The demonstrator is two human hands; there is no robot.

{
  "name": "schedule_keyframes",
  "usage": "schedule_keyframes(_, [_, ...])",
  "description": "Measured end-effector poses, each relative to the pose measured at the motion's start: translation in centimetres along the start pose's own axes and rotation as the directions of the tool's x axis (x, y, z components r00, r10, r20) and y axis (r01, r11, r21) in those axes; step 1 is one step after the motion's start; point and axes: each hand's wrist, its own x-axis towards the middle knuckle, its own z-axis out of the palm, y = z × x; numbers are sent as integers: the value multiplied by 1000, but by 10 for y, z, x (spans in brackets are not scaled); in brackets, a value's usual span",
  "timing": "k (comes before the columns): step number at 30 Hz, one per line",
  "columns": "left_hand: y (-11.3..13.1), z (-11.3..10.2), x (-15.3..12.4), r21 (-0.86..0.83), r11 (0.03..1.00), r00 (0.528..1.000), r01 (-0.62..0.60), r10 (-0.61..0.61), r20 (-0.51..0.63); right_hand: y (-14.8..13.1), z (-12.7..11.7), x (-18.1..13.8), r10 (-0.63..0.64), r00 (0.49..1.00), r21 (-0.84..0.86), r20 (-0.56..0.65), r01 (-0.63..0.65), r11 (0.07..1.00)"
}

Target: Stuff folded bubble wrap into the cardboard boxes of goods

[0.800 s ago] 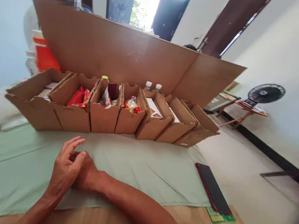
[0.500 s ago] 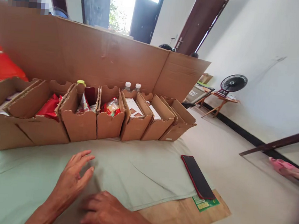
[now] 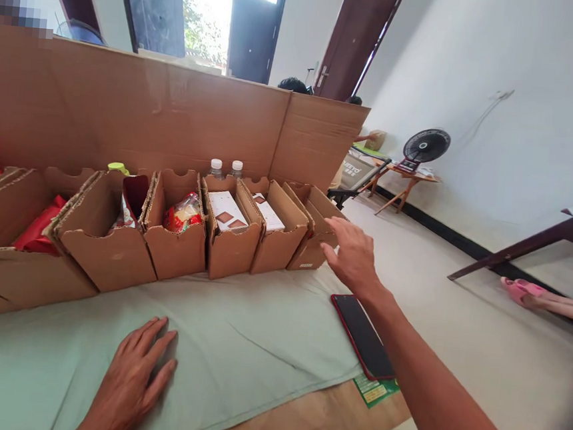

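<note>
My left hand (image 3: 137, 369) rests on the pale green cloth (image 3: 235, 344), fingers spread, holding nothing. My right hand (image 3: 351, 251) is raised at the near corner of the rightmost cardboard bin (image 3: 308, 247); its fingers are apart and nothing is in them. Whether it touches the bin I cannot tell. Below my right forearm lies a dark phone in a red case (image 3: 363, 335), partly over a green packet (image 3: 374, 390). Leftward in the row, bins hold white boxes (image 3: 226, 211), a clear and red snack packet (image 3: 184, 213) and a red bag (image 3: 42, 224).
A tall cardboard panel (image 3: 175, 111) stands behind the bins, with two capped bottles (image 3: 215, 166) and a yellow-green cap (image 3: 118, 168) in front of it. At right are a fan (image 3: 425, 147) on a small wooden table and a person's foot in a pink shoe (image 3: 520, 292).
My right hand has risen from beside my left hand and reached right to the last bin. My left hand has flattened onto the cloth. The view has turned slightly right.
</note>
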Motion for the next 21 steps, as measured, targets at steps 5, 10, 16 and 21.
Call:
schedule_keyframes(5, [1, 0, 2, 3, 1000, 1000, -6, 6, -6, 7, 5, 22, -53, 983, -111, 174, 74, 991])
schedule_keyframes(10, [2, -2, 4, -10, 1000, 1000, 3, -3, 0, 10, -25, 1, -109, 962, -159, 249, 152, 975])
schedule_keyframes(16, [2, -4, 4, -45, 998, 999, 32, -32, 3, -12, -64, -14, -266, 849, -21, 457, 309, 951])
schedule_keyframes(21, [3, -4, 3, -88, 993, 997, 75, -75, 2, -69, -86, -1, -259, 708, -13, 657, 354, 935])
